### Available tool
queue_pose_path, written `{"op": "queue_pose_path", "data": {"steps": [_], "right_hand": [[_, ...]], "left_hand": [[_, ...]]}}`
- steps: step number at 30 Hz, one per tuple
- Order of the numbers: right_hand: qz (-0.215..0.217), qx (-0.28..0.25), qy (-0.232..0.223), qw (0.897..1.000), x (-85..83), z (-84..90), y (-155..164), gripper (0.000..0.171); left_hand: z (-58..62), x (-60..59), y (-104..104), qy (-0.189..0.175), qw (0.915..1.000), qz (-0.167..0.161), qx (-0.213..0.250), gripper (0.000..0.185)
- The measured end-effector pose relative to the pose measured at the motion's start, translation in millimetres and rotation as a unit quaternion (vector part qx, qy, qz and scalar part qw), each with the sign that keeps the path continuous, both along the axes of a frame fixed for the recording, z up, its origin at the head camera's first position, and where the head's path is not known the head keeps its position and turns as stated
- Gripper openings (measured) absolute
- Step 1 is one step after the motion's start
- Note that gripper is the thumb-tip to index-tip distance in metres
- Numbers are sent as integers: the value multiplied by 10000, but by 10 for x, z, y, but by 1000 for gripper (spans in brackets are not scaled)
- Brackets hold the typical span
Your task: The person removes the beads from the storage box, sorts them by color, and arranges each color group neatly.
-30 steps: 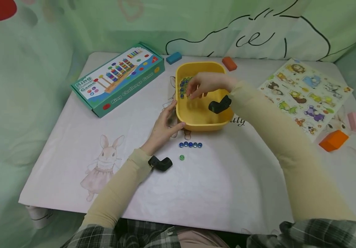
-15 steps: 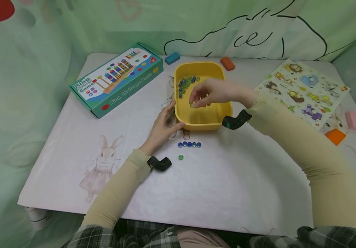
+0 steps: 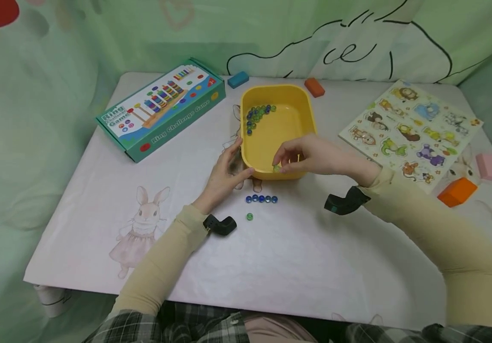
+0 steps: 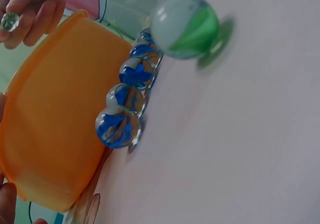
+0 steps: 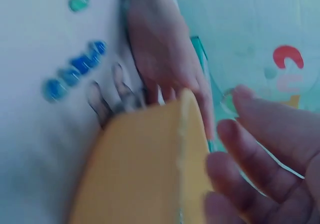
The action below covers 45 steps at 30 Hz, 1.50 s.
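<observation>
Your right hand [image 3: 314, 159] pinches a green marble [image 3: 276, 167] over the tub's [image 3: 310, 114] near rim; the blue marbles [image 3: 262, 199] lie just nearer you. Your left hand [image 3: 224, 174] rests open against the tub.

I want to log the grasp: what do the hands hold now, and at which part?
The right hand pinches a green marble at its fingertips above the yellow tub's near rim. The left hand rests against the tub's left corner.

I'm looking at a child's playroom at home: a bunny-print counter [image 3: 100, 200], a Ring Challenge Game box [image 3: 162, 107] left of the hands, an animal puzzle board [image 3: 413, 131] to their right, cartoon curtains [image 3: 357, 38] behind.
</observation>
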State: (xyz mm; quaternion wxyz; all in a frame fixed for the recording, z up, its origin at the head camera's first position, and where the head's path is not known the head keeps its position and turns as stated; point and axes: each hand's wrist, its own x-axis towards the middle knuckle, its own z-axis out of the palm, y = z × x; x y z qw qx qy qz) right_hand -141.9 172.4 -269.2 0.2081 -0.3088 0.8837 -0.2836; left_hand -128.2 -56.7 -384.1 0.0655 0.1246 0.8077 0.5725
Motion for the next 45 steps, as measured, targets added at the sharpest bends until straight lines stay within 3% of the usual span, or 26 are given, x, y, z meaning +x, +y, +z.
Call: {"op": "queue_pose_path", "data": {"steps": [8,18,27,45], "right_hand": [[340,-785,399,9955,321,-281,-55,12],[-258,-1560,168,9873,625,-669,-201,15],[-721,-1280,-95,9891,752,-873,-301,13],[-597,-692,161,9957,797,-877,-381,11]], "left_hand": [[2,2,8,-70,10000,11,19,76],[14,-6,-5,99,10000,1,4,75],[-5,-24,-2,125,9999,1,60,74],[-3,-19,-8,83,9999,2,130,74]]}}
